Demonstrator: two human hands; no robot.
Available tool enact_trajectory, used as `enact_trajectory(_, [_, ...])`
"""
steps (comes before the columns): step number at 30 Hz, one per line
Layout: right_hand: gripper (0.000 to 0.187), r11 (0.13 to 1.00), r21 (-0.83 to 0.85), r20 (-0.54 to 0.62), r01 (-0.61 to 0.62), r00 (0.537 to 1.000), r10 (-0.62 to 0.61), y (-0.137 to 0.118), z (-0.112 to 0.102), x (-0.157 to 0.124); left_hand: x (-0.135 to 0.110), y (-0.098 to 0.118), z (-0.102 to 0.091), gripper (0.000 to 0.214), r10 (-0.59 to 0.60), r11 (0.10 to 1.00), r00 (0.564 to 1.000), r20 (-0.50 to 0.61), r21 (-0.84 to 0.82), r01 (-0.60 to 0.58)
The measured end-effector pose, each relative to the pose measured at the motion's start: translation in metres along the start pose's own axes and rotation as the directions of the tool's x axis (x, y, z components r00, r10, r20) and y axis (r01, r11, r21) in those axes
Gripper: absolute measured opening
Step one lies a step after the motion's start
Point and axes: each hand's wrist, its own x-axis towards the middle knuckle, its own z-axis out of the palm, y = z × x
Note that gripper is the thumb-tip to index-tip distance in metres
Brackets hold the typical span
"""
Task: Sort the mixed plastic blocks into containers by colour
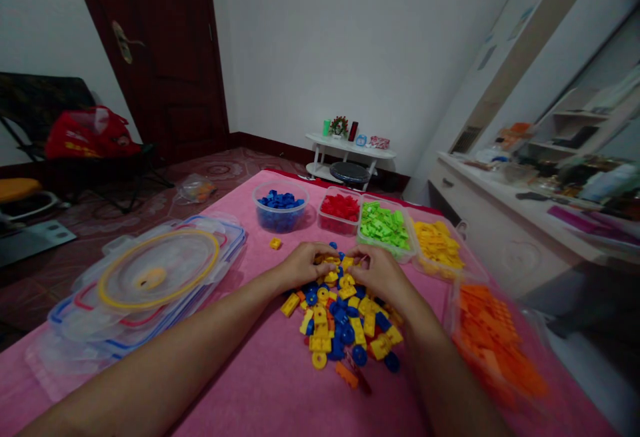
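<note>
A loose pile of yellow and blue plastic building blocks [345, 317], with a few orange and red ones, lies on the pink cloth. At the far side of this heap, my left hand [306, 266] has curled fingers, with a yellow block [330, 260] between thumb and fingers. Opposite it, my right hand [379, 269] bends in from the right, its fingertips closed at another yellow block [347, 262]. The two hands are close but apart. Parts of both grips are hidden by the fingers. One yellow block [275, 243] sits alone left of the pile.
Behind the pile stand clear tubs of blue [281, 209], red [340, 209] and green blocks [385, 225]. Tubs of yellow [438, 245] and orange blocks [493, 337] stand to the right. Stacked clear lids [160, 277] lie left on the pink cloth [240, 370].
</note>
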Motion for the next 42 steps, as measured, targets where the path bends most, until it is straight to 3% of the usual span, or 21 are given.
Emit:
enact_trajectory(3, [0.025,0.995,0.075,0.046,-0.061,0.997,0.058,-0.001,-0.014,0.001,-0.003,0.008,-0.012,0.03,0.092,0.982,0.996,0.006,0.164,-0.092])
enact_trajectory(7, [0.028,0.891,0.425,0.01,-0.159,0.985,0.171,-0.009,-0.031,0.002,-0.003,0.02,-0.019,0.045,0.165,0.929,0.979,0.118,0.315,-0.195])
enact_trajectory(11, [0.034,0.614,0.778,-0.114,-0.13,0.933,0.342,-0.02,-0.042,0.0,-0.006,0.013,-0.008,0.049,0.134,0.919,0.96,0.244,0.332,-0.213])
enact_trajectory(14, [0.028,0.391,0.921,-0.198,0.0,0.862,0.466,-0.02,-0.053,-0.002,-0.009,0.002,0.006,0.037,0.105,0.946,0.982,0.155,0.289,-0.147])
enact_trajectory(17, [0.023,0.249,0.963,-0.232,0.103,0.787,0.571,-0.003,-0.074,0.002,-0.009,-0.003,0.013,0.029,0.094,0.958,0.992,0.08,0.264,-0.112])
enact_trajectory(19, [0.019,0.254,0.96,-0.257,0.12,0.739,0.622,0.016,-0.092,0.011,-0.008,-0.002,0.014,0.027,0.092,0.962,0.994,0.058,0.252,-0.104])
enact_trajectory(21, [0.013,0.36,0.932,-0.285,0.044,0.7,0.655,0.037,-0.108,0.022,-0.007,-0.001,0.014,0.026,0.084,0.965,0.996,0.037,0.245,-0.091])
enact_trajectory(23, [0.01,0.51,0.846,-0.289,-0.153,0.672,0.682,0.056,-0.121,0.034,-0.006,0.0,0.014,0.025,0.073,0.967,0.997,0.021,0.244,-0.076])
enact_trajectory(26, [0.013,0.6,0.736,-0.274,-0.315,0.671,0.689,0.074,-0.131,0.045,-0.005,0.0,0.014,0.024,0.063,0.966,0.998,0.012,0.252,-0.064])
enact_trajectory(29, [0.018,0.666,0.63,-0.273,-0.4,0.689,0.671,0.076,-0.13,0.047,-0.005,0.0,0.015,0.024,0.052,0.965,0.999,0.005,0.259,-0.051])
enact_trajectory(31, [0.017,0.802,0.426,-0.27,-0.418,0.787,0.554,0.069,-0.121,0.044,-0.006,0.0,0.015,0.025,0.048,0.963,0.999,0.0,0.264,-0.047])
enact_trajectory(33, [0.016,0.941,0.039,-0.167,-0.337,0.926,0.338,0.055,-0.106,0.037,-0.007,0.0,0.015,0.025,0.051,0.962,0.999,0.001,0.268,-0.049])
enact_trajectory(34, [0.017,0.95,-0.18,-0.07,-0.256,0.966,0.247,0.047,-0.096,0.032,-0.007,0.0,0.015,0.024,0.053,0.961,0.999,0.001,0.27,-0.051])
enact_trajectory(35, [0.021,0.914,-0.361,0.02,-0.185,0.978,0.206,0.038,-0.086,0.027,-0.007,0.0,0.015,0.024,0.055,0.96,0.998,0.0,0.274,-0.053])
enact_trajectory(37, [0.03,0.79,-0.599,0.104,-0.132,0.965,0.24,0.02,-0.065,0.016,-0.007,0.0,0.016,0.023,0.062,0.958,0.998,-0.006,0.282,-0.057])
enact_trajectory(40, [0.035,0.628,-0.773,0.103,-0.091,0.958,0.267,-0.002,-0.043,0.004,-0.008,-0.001,0.016,0.023,0.075,0.957,0.997,-0.021,0.282,-0.066])
enact_trajectory(42, [0.035,0.571,-0.816,0.087,-0.088,0.959,0.271,-0.009,-0.036,0.001,-0.008,0.0,0.015,0.023,0.087,0.959,0.996,-0.025,0.272,-0.077])
